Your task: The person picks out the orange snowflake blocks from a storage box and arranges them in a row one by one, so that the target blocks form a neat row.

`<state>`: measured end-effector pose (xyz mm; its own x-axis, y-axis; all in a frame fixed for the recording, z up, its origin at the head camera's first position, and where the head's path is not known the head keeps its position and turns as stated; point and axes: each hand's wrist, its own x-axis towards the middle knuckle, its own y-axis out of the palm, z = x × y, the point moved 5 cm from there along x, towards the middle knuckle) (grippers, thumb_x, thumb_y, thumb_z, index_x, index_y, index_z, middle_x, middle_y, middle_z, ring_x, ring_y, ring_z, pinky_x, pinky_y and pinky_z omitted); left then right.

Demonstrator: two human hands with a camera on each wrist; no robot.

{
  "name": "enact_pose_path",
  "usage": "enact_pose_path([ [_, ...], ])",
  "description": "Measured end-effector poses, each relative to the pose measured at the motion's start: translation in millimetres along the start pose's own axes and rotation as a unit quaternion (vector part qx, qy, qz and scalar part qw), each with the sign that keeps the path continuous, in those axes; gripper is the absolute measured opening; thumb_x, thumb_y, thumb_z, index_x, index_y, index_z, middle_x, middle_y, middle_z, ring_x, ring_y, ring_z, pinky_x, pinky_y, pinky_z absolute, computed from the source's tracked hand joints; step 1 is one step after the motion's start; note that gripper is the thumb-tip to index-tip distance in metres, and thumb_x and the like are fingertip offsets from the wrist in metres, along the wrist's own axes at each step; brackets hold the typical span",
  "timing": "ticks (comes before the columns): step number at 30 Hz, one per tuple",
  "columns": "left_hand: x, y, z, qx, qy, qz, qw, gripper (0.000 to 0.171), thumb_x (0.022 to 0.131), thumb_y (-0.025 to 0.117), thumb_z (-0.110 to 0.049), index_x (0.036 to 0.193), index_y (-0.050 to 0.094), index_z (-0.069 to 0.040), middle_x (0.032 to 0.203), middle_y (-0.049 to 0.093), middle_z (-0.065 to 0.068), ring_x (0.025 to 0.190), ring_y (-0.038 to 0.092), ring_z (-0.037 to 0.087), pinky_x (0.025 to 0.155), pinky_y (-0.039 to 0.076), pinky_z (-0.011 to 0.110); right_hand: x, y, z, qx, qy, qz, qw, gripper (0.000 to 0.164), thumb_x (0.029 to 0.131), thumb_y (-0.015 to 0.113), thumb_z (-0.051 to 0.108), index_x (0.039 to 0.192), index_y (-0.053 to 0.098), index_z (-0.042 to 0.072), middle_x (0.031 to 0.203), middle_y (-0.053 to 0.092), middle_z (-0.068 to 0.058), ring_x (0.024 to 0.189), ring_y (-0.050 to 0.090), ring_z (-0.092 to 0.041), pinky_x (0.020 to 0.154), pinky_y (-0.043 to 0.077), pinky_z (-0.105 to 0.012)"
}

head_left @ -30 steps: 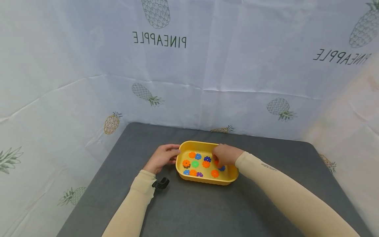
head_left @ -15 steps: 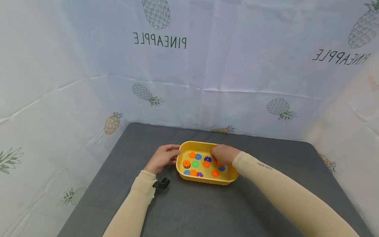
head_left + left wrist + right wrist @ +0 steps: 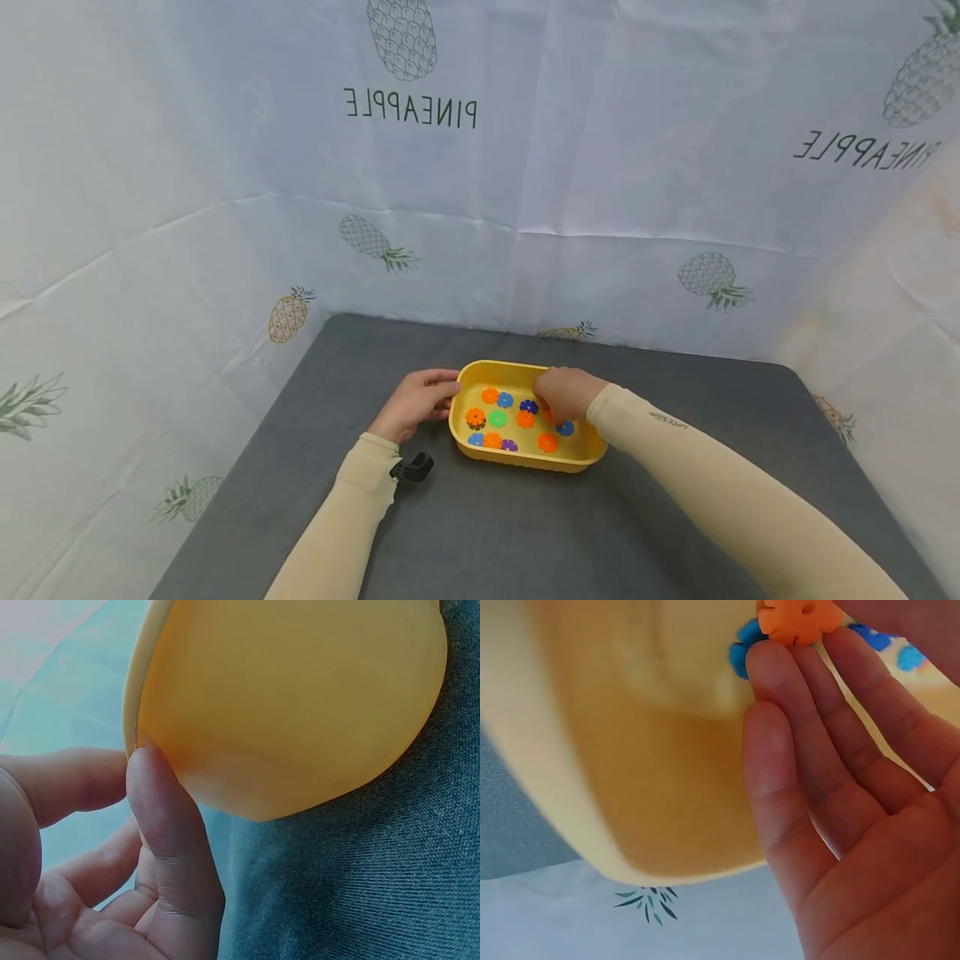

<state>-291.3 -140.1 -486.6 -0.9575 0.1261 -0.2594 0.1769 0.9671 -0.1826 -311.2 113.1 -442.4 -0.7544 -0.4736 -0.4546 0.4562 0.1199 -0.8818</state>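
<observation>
A yellow plastic tray (image 3: 510,457) with rounded corners stands on the dark tabletop, with several flower-shaped snowflake discs lying in it. At its left end, my left hand (image 3: 412,404) pinches the rim, thumb inside and forefinger outside in the left wrist view. My right hand (image 3: 567,392) reaches into the tray's right part, palm down. In the right wrist view its fingertips are right at an orange snowflake disc (image 3: 795,621) that overlaps a blue disc (image 3: 740,656). The thumb tip is cut off there, and I cannot tell whether that orange disc is pinched.
Under the tray spreads a dark grey cloth-covered tabletop (image 3: 510,533). Behind and beside it hangs a white curtain (image 3: 600,167) printed with pineapples. Among the other discs are a green disc (image 3: 497,419), a purple disc (image 3: 508,445) and a dark blue disc (image 3: 528,406).
My right hand has shifted slightly left inside the tray. My left hand keeps its hold on the rim, and the discs lie as before; the head view has tilted a little.
</observation>
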Motion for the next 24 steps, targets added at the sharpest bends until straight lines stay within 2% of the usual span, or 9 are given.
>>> enact_pose_path([
  [5, 0.6, 2.2, -0.3, -0.001, -0.003, 0.005, 1.0000, 0.044, 0.105, 0.072, -0.028, 0.145, 0.068, -0.010, 0.125, 0.074, 0.013, 0.088, 0.068, 0.020, 0.079, 0.064, 0.027, -10, -9, -2, 0.038, -0.004, -0.009, 0.999, 0.012, 0.093, 0.084, 0.009, 0.097, 0.075, 0.015, 0.089, 0.067, 0.001, 0.082, 0.062, -0.020, 0.080, 0.059, -0.037],
  [13, 1.1, 1.9, 4.0, -0.012, -0.013, 0.012, 0.9998, 0.047, 0.104, 0.074, -0.028, 0.147, 0.067, -0.011, 0.121, 0.074, 0.012, 0.086, 0.067, 0.019, 0.078, 0.063, 0.027, -35, -27, -14, 0.080, -0.033, -0.062, 0.994, 0.023, 0.093, 0.087, 0.018, 0.114, 0.079, 0.010, 0.099, 0.071, 0.003, 0.091, 0.062, -0.017, 0.087, 0.061, -0.036],
  [17, 0.7, 2.2, 4.5, -0.012, -0.016, 0.015, 0.9997, 0.048, 0.104, 0.074, -0.028, 0.148, 0.066, -0.011, 0.124, 0.074, 0.012, 0.087, 0.067, 0.019, 0.079, 0.064, 0.027, -49, -30, -28, 0.102, -0.022, -0.089, 0.991, 0.029, 0.092, 0.088, 0.020, 0.117, 0.079, 0.009, 0.103, 0.072, 0.002, 0.094, 0.062, -0.017, 0.089, 0.061, -0.036],
  [24, 1.0, 2.5, 1.6, -0.004, -0.009, 0.012, 0.9999, 0.049, 0.105, 0.074, -0.029, 0.149, 0.065, -0.010, 0.129, 0.074, 0.014, 0.088, 0.070, 0.019, 0.080, 0.065, 0.027, -75, -31, -52, 0.132, -0.007, -0.134, 0.982, 0.026, 0.095, 0.083, 0.015, 0.120, 0.078, 0.009, 0.112, 0.075, -0.002, 0.098, 0.065, -0.019, 0.091, 0.063, -0.039],
])
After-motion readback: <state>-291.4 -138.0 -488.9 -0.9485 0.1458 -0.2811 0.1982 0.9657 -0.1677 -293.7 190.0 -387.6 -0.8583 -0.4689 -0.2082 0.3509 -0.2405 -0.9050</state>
